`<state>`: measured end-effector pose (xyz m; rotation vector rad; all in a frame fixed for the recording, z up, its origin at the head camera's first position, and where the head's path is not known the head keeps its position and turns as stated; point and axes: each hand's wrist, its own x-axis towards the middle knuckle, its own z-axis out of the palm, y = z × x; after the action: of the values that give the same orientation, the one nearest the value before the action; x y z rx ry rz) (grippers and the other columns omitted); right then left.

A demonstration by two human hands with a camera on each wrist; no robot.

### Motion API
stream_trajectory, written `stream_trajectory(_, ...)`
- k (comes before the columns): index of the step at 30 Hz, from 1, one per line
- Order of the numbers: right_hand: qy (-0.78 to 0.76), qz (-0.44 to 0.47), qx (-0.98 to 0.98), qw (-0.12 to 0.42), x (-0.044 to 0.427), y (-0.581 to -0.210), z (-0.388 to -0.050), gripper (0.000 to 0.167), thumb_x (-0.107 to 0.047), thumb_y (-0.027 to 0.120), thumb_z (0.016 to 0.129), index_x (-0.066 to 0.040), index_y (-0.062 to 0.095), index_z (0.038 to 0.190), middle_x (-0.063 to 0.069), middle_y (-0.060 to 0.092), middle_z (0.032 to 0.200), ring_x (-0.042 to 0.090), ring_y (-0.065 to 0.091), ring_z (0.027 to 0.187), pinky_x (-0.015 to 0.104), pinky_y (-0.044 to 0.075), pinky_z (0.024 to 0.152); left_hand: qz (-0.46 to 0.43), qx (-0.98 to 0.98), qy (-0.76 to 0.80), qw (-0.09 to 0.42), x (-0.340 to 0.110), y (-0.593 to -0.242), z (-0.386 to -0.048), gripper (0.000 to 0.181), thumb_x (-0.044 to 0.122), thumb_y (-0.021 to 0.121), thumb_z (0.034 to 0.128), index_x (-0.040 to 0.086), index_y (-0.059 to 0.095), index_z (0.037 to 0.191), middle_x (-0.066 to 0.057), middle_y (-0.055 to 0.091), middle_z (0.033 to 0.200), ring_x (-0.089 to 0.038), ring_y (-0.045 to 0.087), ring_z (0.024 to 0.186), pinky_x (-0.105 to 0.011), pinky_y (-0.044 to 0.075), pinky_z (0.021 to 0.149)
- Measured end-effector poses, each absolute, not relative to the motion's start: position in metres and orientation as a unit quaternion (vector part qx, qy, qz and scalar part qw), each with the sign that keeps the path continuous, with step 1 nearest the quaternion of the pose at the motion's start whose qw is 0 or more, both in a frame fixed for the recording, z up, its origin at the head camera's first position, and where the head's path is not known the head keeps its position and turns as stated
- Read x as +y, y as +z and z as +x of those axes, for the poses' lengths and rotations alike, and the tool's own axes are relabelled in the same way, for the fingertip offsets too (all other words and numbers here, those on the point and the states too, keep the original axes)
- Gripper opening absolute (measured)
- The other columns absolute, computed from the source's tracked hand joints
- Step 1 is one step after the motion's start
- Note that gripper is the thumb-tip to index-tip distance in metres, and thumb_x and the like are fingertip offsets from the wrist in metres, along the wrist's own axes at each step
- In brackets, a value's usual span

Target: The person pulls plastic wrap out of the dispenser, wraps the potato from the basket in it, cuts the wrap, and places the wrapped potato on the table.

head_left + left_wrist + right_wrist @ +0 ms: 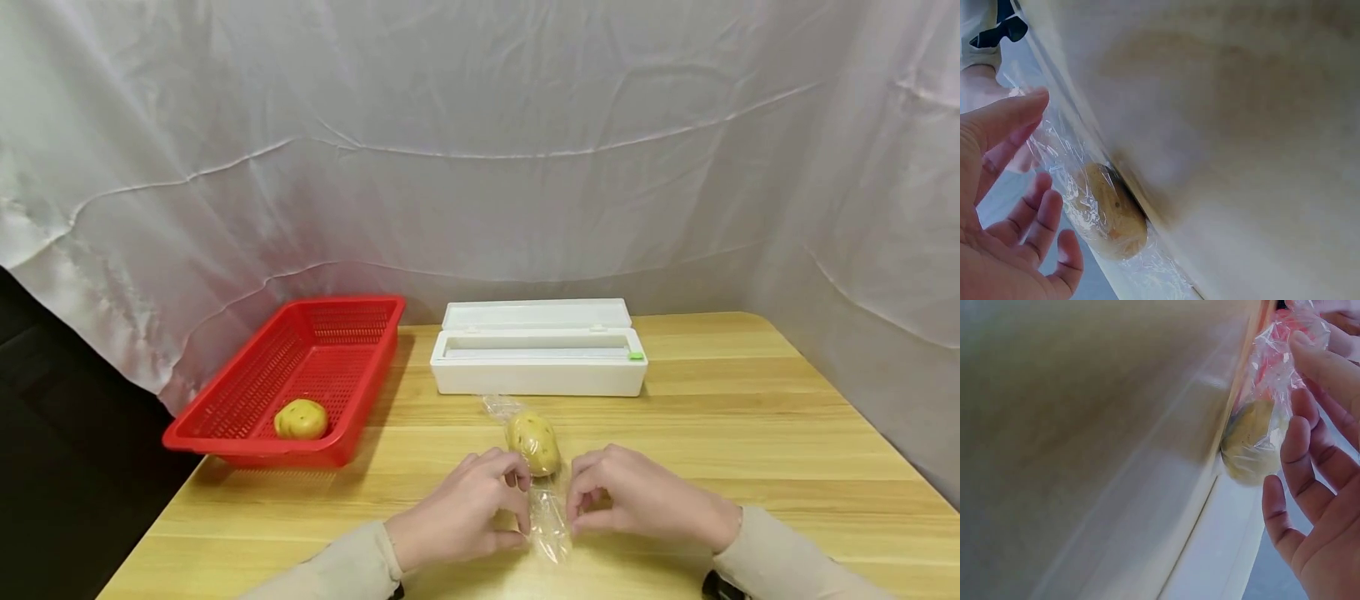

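Observation:
A yellow potato (533,443) lies on the table in front of me, wrapped in clear plastic wrap (549,521). One loose end of the wrap points toward me, the other toward the white box. My left hand (468,508) pinches the near end's left edge between thumb and index finger. From the opposite side, my right hand (637,497) pinches the right edge. The other fingers of both hands are loosely bent beside the wrap. Both wrist views show the wrapped potato (1113,212) just beyond the fingers, with crinkled film around it.
On the left stands a red plastic basket (367,392) with another potato (302,419) inside. A white wrap dispenser box (538,379), lid raised and a green slider on its edge, sits behind the wrapped potato. Grey curtains (480,208) hang behind the wooden table (787,433).

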<state>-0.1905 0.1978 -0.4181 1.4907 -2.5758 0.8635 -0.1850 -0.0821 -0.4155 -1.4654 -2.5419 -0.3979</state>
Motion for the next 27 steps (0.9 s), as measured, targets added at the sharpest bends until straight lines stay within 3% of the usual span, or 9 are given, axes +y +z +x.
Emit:
stream_trajectory(5, 0.341, 0.449, -0.825, -0.026, 0.1992, -0.4184, -0.1925, 0.007, -0.032, 0.081, 0.095, -0.027, 0.081, 0.091, -0.018, 0.07, 0.091, -0.009, 0.062, 0.083, 0.02, 0.059, 0.074, -0.467, -0.87, -0.135, 0.08, -0.0844, -0.4148, -0.1817, 0.033, 0.045, 0.095, 0.0794, 0.037, 0.084, 0.109, 0.007, 0.064, 0.135, -0.009, 0.055, 0.125, -0.034, 0.046, 0.098)
stream_trajectory(7, 0.363, 0.437, -0.822, -0.039, 0.1991, -0.4194, -0.1936, 0.007, -0.033, 0.081, 0.096, -0.028, 0.08, 0.091, -0.018, 0.069, 0.09, -0.008, 0.061, 0.082, 0.02, 0.059, 0.073, -0.458, -0.874, -0.133, 0.089, -0.0843, -0.4153, -0.1807, 0.037, 0.048, 0.095, 0.0782, 0.038, 0.084, 0.112, 0.006, 0.063, 0.14, -0.011, 0.054, 0.129, -0.037, 0.045, 0.1)
stream_trajectory(13, 0.424, 0.399, -0.811, -0.054, 0.197, -0.4202, -0.1943, 0.006, -0.03, 0.083, 0.094, -0.027, 0.079, 0.09, -0.013, 0.068, 0.086, -0.005, 0.057, 0.077, 0.022, 0.056, 0.069, -0.422, -0.888, -0.142, 0.114, -0.0807, -0.4165, -0.1804, 0.034, 0.049, 0.095, 0.076, 0.037, 0.082, 0.104, 0.006, 0.063, 0.138, -0.012, 0.054, 0.13, -0.038, 0.042, 0.102)
stream_trajectory(19, 0.445, 0.383, -0.808, -0.055, 0.1917, -0.4178, -0.193, 0.008, -0.03, 0.082, 0.096, -0.024, 0.08, 0.092, -0.009, 0.069, 0.084, -0.003, 0.057, 0.076, 0.021, 0.054, 0.07, -0.391, -0.893, -0.16, 0.154, -0.0772, -0.4162, -0.1823, 0.029, 0.047, 0.097, 0.0753, 0.033, 0.078, 0.093, 0.008, 0.066, 0.127, -0.012, 0.056, 0.125, -0.039, 0.041, 0.099)
stream_trajectory(23, 0.451, 0.378, -0.806, -0.053, 0.1897, -0.4176, -0.1931, 0.007, -0.029, 0.081, 0.097, -0.024, 0.08, 0.092, -0.008, 0.07, 0.084, -0.002, 0.058, 0.076, 0.022, 0.053, 0.072, -0.385, -0.888, -0.175, 0.181, -0.0763, -0.4164, -0.1838, 0.032, 0.044, 0.098, 0.075, 0.031, 0.077, 0.095, 0.007, 0.065, 0.122, -0.013, 0.057, 0.121, -0.039, 0.041, 0.096)
stream_trajectory(27, 0.451, 0.379, -0.807, -0.049, 0.1896, -0.4177, -0.1934, 0.007, -0.029, 0.081, 0.097, -0.023, 0.079, 0.093, -0.009, 0.071, 0.085, -0.001, 0.059, 0.077, 0.024, 0.053, 0.073, -0.387, -0.883, -0.193, 0.183, -0.0766, -0.4169, -0.1853, 0.021, 0.037, 0.095, 0.0811, 0.033, 0.082, 0.097, 0.007, 0.067, 0.123, -0.014, 0.058, 0.12, -0.038, 0.04, 0.095)
